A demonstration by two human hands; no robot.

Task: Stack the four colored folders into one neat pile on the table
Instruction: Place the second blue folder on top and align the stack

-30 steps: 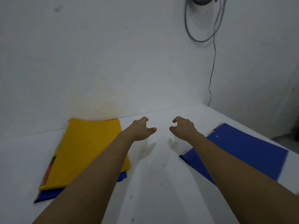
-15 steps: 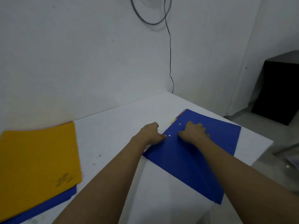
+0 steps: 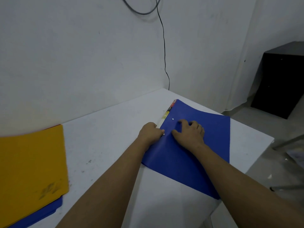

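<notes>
A blue folder (image 3: 194, 155) lies at the right end of the white table (image 3: 105, 145), near the corner. My left hand (image 3: 150, 132) pinches its left spine edge. Flat on the cover rests my right hand (image 3: 190, 131), fingers spread. A strip of printed paper (image 3: 167, 115) shows along the spine beyond my left hand. At the far left a yellow folder (image 3: 31, 167) lies on top of another blue folder (image 3: 39, 214), whose edge sticks out below. A thin red edge (image 3: 49, 128) peeks out behind the yellow one.
The table stands against a white wall, with a black cable (image 3: 164, 55) hanging into the corner. To the right, past the table edge, a black cabinet (image 3: 279, 79) stands on the floor. A metal frame (image 3: 287, 142) shows at the right border.
My view swung right, from the table's middle to its right end. Both hands went from hovering open over the table onto the right blue folder; its far end has risen slightly.
</notes>
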